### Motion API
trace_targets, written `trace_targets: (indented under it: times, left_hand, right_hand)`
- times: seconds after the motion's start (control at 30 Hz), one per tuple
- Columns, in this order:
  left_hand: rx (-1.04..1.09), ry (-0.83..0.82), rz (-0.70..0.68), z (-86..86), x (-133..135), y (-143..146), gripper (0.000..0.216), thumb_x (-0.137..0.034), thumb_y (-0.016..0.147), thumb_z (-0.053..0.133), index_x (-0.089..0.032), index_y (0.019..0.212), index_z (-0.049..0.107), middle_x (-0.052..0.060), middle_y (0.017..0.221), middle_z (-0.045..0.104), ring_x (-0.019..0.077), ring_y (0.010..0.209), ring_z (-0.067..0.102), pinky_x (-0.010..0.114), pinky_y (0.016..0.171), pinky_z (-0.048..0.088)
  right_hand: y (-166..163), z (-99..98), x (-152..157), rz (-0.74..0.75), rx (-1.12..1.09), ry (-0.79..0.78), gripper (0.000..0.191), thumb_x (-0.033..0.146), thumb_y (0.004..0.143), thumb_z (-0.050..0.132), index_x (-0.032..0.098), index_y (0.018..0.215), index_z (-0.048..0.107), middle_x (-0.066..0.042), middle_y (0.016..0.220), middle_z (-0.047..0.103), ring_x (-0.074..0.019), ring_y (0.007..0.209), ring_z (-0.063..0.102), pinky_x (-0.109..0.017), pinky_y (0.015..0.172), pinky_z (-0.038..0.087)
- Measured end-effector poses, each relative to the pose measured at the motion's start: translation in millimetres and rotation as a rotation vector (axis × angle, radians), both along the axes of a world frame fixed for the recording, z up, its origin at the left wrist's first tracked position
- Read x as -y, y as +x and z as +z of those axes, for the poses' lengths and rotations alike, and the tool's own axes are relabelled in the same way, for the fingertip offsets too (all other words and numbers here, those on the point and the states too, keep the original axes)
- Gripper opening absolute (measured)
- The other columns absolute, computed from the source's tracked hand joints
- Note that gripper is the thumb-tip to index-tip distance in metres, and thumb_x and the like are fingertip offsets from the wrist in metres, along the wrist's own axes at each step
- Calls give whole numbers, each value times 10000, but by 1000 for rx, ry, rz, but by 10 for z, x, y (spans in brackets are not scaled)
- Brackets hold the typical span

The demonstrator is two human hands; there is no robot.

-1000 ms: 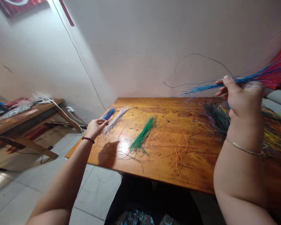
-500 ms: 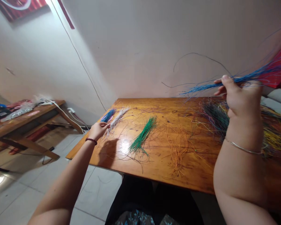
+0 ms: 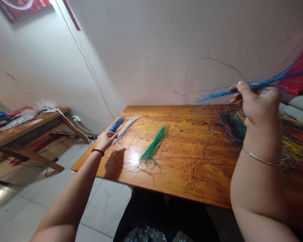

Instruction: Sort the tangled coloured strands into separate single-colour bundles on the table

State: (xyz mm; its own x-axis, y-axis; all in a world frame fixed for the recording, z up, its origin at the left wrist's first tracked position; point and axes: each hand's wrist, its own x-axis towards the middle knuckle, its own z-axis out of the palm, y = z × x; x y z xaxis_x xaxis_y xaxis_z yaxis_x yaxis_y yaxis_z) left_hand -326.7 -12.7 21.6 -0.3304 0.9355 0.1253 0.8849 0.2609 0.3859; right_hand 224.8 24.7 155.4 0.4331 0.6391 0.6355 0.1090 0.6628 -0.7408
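Observation:
My right hand (image 3: 255,101) is raised above the right part of the table. Its fingers are wrapped round a loose bundle of thin blue wire-like strands (image 3: 217,95), with two dark strands curling out to the left. Over the table's left end is my left hand (image 3: 105,140), thumb and fingers pressed together beside a bundle of white strands (image 3: 127,127); what it pinches, if anything, is hidden. Just beyond that hand lies a small blue bundle (image 3: 116,124). A green bundle (image 3: 154,146) rests mid-table, and orange strands (image 3: 191,161) are spread to its right.
A tangled heap of dark strands (image 3: 231,126) and yellow strands (image 3: 299,148) covers the right end of the wooden table (image 3: 171,181). Stray strands are scattered across it. A second table (image 3: 63,114) with a white cable (image 3: 65,117) stands left. The wall is behind.
Both hands have shifted very slightly to the left. The blue strands stay in my right hand, and the bundles on the table lie as before.

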Motion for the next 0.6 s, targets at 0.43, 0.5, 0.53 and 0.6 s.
trace_targets:
  times: [0.43, 0.5, 0.53, 0.6]
  left_hand:
    - [-32, -63, -2, -63, -44, 11, 429, -592, 847, 574, -243, 979, 788, 63, 1000, 780, 259, 955, 701, 287, 686, 415]
    - [-39, -75, -11, -58, -37, 40, 447, -606, 846, 559, -240, 962, 789, 68, 987, 781, 264, 929, 700, 289, 681, 412]
    - [-38, -81, -13, -53, -33, 56, 456, -612, 844, 554, -238, 955, 790, 70, 981, 781, 267, 919, 699, 290, 680, 412]
    - [-29, -89, -9, -42, -24, 86, 462, -614, 832, 560, -232, 954, 791, 75, 988, 781, 274, 923, 699, 293, 681, 414]
  right_hand:
    - [-40, 22, 40, -13, -10, -40, 158, 112, 838, 635, 115, 680, 648, -42, 718, 699, -61, 443, 538, -160, 405, 478]
    - [-42, 24, 37, -11, -11, -38, 163, 105, 839, 634, 116, 677, 641, -39, 717, 699, -62, 439, 538, -167, 410, 488]
    - [-44, 27, 39, -15, -10, -42, 165, 99, 841, 628, 117, 677, 639, -37, 715, 699, -60, 437, 537, -164, 412, 488]
    - [-48, 33, 47, -24, -9, -51, 175, 84, 847, 612, 118, 678, 638, -35, 713, 698, -57, 434, 539, -154, 407, 479]
